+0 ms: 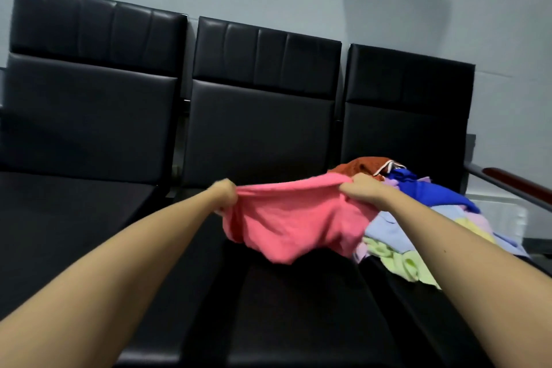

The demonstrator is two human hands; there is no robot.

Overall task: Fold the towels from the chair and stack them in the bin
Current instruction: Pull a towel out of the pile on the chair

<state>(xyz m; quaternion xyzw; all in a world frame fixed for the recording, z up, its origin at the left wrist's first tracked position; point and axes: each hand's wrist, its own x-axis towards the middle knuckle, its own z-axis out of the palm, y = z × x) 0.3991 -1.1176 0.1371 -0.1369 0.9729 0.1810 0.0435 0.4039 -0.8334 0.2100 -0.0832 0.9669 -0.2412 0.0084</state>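
Observation:
A pink towel (286,224) hangs stretched between my two hands above the middle black seat (298,308). My left hand (224,193) grips its left top edge, and my right hand (360,188) grips its right top edge. The cloth sags below them, loose and bunched. A heap of unfolded towels (424,218) lies on the right seat: orange at the back, blue on top, then lilac, yellow and pale green. No bin is in view.
Three joined black padded chairs stand against a pale wall. The left seat (65,218) holds nothing. A dark armrest with a reddish wooden top (513,182) sticks out at the right end of the row.

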